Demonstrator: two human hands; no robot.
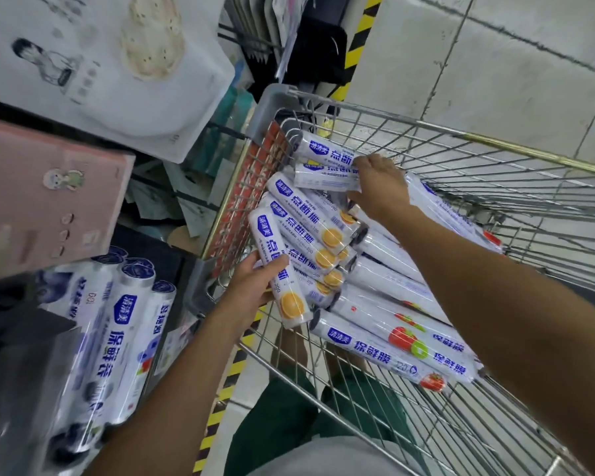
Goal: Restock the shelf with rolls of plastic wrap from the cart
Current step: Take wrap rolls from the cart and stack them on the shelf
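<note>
A wire shopping cart [495, 142] holds several white rolls of plastic wrap with blue print. My left hand [255, 283] grips one short roll with an orange picture [275, 255] at the cart's near left corner. My right hand [378, 183] reaches further in and holds another short roll [323, 178] near the cart's far left corner. A similar roll [323, 152] lies just behind it. Longer rolls with tomato pictures [392, 341] lie across the cart's near side. On the shelf at lower left stand several rolls [124, 324] of the same brand.
Pink boxes [42, 201] and white packages [100, 63] fill the shelf above the rolls at left. Yellow-black hazard tape [220, 400] runs along the grey tiled floor [495, 63] beside the shelf. My green trousers [289, 417] show below the cart.
</note>
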